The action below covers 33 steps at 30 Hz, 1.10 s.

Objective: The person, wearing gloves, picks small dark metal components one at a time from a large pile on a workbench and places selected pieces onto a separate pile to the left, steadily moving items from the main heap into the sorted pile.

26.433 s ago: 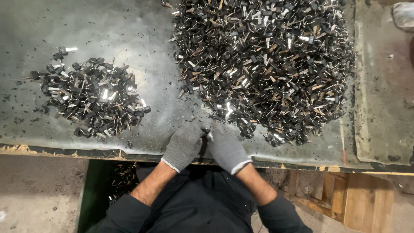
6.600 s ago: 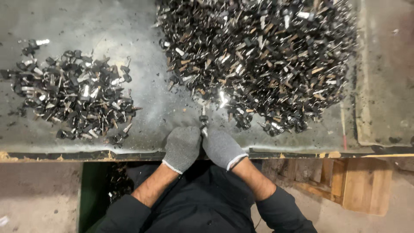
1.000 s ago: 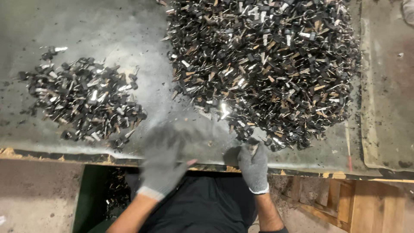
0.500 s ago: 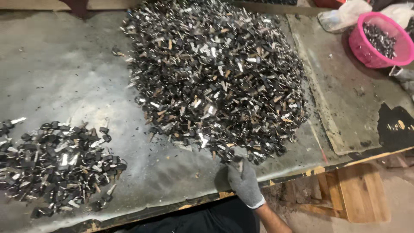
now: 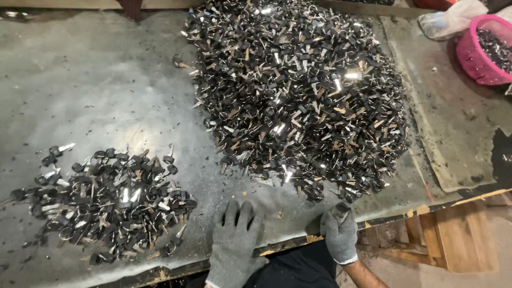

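Note:
A large heap of black-headed keys (image 5: 298,96) covers the middle and right of the grey metal-topped table (image 5: 96,90). A smaller, flatter pile of the same keys (image 5: 106,200) lies at the near left. My left hand (image 5: 234,242), in a grey knit glove, lies flat on the table's near edge with fingers spread and nothing in it. My right hand (image 5: 340,233), also gloved, grips the table's front edge just below the large heap; whether it holds a key I cannot tell.
A pink plastic basket (image 5: 482,53) with more keys stands at the far right, a white bag (image 5: 450,18) beside it. A loose grey sheet (image 5: 458,122) lies on the right end. A wooden frame (image 5: 453,240) shows below the table edge.
The view has swung up and right, bringing the pink basket in. My hands, joined at the edge earlier, are apart; the left one has come down flat on the table.

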{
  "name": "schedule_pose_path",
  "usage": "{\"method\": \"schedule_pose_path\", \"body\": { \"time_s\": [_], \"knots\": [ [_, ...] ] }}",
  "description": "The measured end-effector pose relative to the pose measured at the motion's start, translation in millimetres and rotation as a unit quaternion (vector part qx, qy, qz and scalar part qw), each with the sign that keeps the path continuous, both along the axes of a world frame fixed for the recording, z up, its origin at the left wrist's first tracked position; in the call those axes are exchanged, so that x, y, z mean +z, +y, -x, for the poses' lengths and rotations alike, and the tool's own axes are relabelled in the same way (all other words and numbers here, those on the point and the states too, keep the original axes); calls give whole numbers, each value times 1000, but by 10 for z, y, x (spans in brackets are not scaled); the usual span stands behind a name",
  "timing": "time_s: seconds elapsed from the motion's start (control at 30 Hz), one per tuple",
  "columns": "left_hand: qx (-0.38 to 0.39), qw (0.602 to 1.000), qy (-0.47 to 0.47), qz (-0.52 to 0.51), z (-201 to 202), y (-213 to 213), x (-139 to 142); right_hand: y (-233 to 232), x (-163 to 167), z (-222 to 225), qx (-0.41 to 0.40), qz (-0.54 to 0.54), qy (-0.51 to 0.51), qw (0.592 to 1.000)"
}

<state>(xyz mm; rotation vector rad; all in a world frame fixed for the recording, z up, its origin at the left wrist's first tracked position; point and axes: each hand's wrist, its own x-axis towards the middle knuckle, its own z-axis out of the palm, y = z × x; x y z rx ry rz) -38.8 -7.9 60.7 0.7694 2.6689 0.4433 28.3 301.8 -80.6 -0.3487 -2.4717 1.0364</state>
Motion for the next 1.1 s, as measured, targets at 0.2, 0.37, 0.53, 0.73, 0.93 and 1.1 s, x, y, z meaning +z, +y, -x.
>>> {"method": "schedule_pose_path", "body": {
  "time_s": [0.2, 0.37, 0.53, 0.73, 0.93, 1.1],
  "knots": [
    [39, 998, 26, -35, -37, -58, -238, -125, -23, 92, -34, 146, -73, 986],
    [163, 977, 120, -71, -23, 2, -481, -269, -183, 4, 22, 63, 16, 998],
    [225, 944, 201, -133, 412, 131, -492, -358, -260, -22, -20, 133, -89, 987],
    [264, 934, 225, -88, 641, 70, -532, -229, -259, 264, 49, 166, -107, 979],
    [318, 915, 230, -96, 515, -26, -704, -220, -204, 231, 107, 171, -138, 970],
    [329, 891, 289, -121, 552, -8, -769, -250, -167, 320, 137, 172, -137, 966]
  ]
}}
